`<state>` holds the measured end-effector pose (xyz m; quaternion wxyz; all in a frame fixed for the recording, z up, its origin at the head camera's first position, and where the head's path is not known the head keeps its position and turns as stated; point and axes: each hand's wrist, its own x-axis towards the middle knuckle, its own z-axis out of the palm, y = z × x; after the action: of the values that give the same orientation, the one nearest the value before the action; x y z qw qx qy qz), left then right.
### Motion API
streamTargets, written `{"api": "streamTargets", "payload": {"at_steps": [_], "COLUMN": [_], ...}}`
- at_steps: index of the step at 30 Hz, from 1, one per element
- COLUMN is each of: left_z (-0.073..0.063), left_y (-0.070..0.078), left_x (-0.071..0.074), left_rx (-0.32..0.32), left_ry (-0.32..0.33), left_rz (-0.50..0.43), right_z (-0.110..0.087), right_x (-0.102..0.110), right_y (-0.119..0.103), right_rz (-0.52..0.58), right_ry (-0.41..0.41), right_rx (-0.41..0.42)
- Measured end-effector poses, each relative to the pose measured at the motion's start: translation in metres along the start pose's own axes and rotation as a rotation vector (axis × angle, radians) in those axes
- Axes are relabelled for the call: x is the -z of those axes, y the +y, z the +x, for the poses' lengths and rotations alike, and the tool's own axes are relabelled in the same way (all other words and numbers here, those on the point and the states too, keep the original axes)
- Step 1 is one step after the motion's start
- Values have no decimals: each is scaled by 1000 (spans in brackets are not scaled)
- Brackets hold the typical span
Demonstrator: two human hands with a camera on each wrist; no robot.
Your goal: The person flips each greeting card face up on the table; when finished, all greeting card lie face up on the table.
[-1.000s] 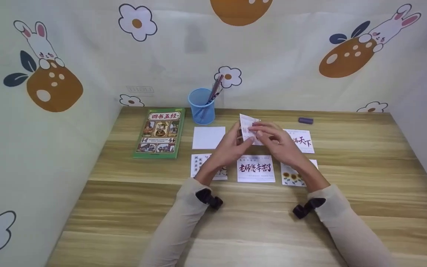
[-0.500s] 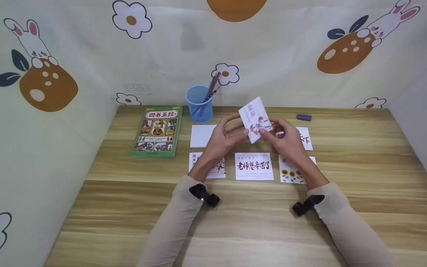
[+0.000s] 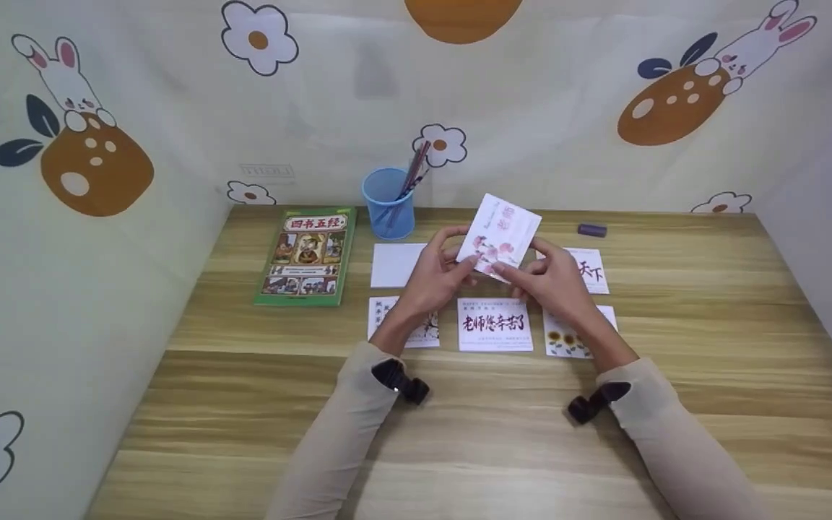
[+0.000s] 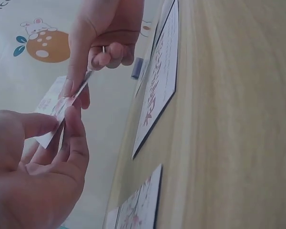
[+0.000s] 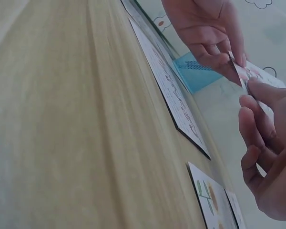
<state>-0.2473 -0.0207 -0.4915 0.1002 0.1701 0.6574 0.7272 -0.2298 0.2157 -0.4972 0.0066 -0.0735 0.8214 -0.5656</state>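
Observation:
Both hands hold up a white card [image 3: 500,231] printed with pink flowers and red characters, tilted above the table. My left hand [image 3: 436,273] pinches its lower left side, thumb on the printed face and fingers behind, as the left wrist view also shows. At the lower right edge my right hand [image 3: 555,280] pinches it between thumb and fingers. Below the hands lies a card with large dark red characters [image 3: 495,325]. A sunflower card [image 3: 568,341] lies partly under the right forearm, and a card with a blossom branch [image 3: 428,328] is partly covered by the left wrist.
A blank white card [image 3: 393,265] and another lettered card [image 3: 593,271] lie in the back row. A green book [image 3: 305,256] lies left, beside a blue mesh cup [image 3: 389,204] holding pencils. A small dark purple cylinder [image 3: 592,230] sits at the back right.
The card between the hands has turned from a steep, angled pose so its flowered face shows more fully. The right hand has moved from over its face to its lower right edge.

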Motion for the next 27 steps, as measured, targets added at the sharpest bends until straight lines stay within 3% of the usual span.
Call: {"api": "streamTargets", "payload": {"at_steps": [5, 10, 15, 19, 24, 27], "left_z": [0, 0, 0, 1, 1, 1], "left_y": [-1, -4, -4, -3, -3, -3], "left_x": [1, 2, 5, 7, 8, 8], "left_rx": [-25, -57, -27, 4, 13, 19], "left_ry": [35, 77, 130, 122, 151, 190], "left_rz": [52, 86, 55, 23, 11, 50], "right_z": [3, 5, 3, 3, 4, 5], "right_x": [6, 14, 16, 15, 16, 16], "right_y": [0, 2, 4, 4, 7, 9], "right_rz": [35, 87, 21, -24, 19, 25], "right_ry": [81, 162, 154, 178, 106, 41], "right_rx": [-21, 23, 45, 36, -4, -2]}}
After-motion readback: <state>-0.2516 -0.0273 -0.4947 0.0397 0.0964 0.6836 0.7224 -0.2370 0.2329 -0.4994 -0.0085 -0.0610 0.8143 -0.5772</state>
